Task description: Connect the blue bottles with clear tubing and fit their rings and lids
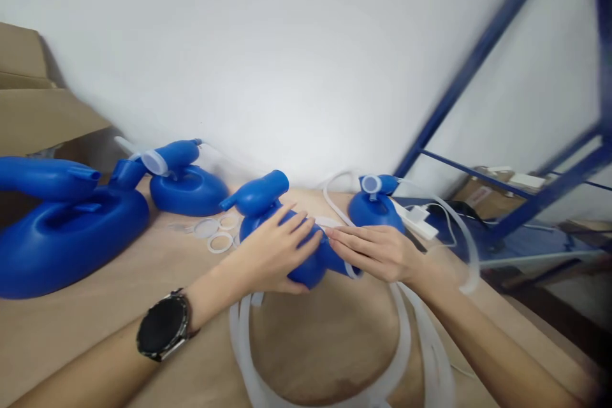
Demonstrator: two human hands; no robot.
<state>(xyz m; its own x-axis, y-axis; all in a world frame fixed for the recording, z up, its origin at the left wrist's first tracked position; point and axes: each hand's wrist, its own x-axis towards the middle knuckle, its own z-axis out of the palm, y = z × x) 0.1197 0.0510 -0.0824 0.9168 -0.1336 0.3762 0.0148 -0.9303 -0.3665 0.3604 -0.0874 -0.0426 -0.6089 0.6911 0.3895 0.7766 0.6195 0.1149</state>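
Note:
A blue plastic urinal bottle (310, 268) lies on the table in front of me, its neck turned to the right. My left hand (280, 248) wraps over its body, fingers bent against the blue plastic. At the neck, my right hand (375, 252) pinches with thumb and fingers by a white plastic cap piece (327, 222), partly covered by the fingertips. A white ring (352, 271) sits around the neck's mouth. Just behind my left hand rises a blue spouted part (261, 193). Clear tubing (401, 344) curls on the table below both hands.
More blue bottles stand at left (71, 248), back left (189, 191) and back right (375, 210). Loose white rings (220, 242) lie left of my hands. Cardboard boxes (48, 118) fill the left edge; a blue metal frame (468, 70), power strip (421, 223) and hanging tube (466, 236) are right.

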